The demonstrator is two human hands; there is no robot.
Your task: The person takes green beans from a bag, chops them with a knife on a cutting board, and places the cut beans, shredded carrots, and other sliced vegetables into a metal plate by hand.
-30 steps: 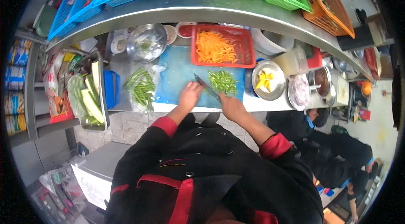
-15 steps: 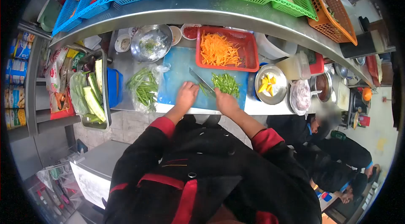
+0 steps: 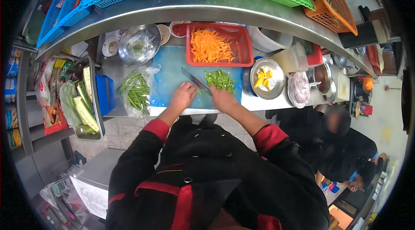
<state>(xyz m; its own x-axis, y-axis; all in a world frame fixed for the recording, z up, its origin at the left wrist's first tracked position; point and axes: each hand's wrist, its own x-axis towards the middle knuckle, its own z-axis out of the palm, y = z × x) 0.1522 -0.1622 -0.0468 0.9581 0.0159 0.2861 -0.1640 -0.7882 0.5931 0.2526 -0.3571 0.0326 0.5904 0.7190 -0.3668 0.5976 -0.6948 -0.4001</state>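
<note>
My right hand (image 3: 222, 99) is closed around the handle of a kitchen knife (image 3: 193, 78), whose blade slants up and left over the blue cutting board (image 3: 166, 67). Just left of the blade, my left hand (image 3: 185, 94) rests on the board with bent fingers. A bit of green bean (image 3: 198, 92) shows at its fingertips; the rest of what they hold is hidden. Cut green beans (image 3: 219, 80) lie heaped on the board beyond my right hand. Whole green beans (image 3: 133, 91) sit in a clear plastic bag left of the board.
A red basket (image 3: 244, 48) of shredded carrot stands at the board's far edge. To the right are a metal bowl (image 3: 273, 91) with yellow pieces and a bagged item (image 3: 299, 91). A steel shelf (image 3: 186, 11) with baskets overhangs the counter. Other people (image 3: 346, 143) are at the right.
The whole view has shifted, so the counter appears farther left. My left hand is slightly closer to the knife. The knife stays in my right hand.
</note>
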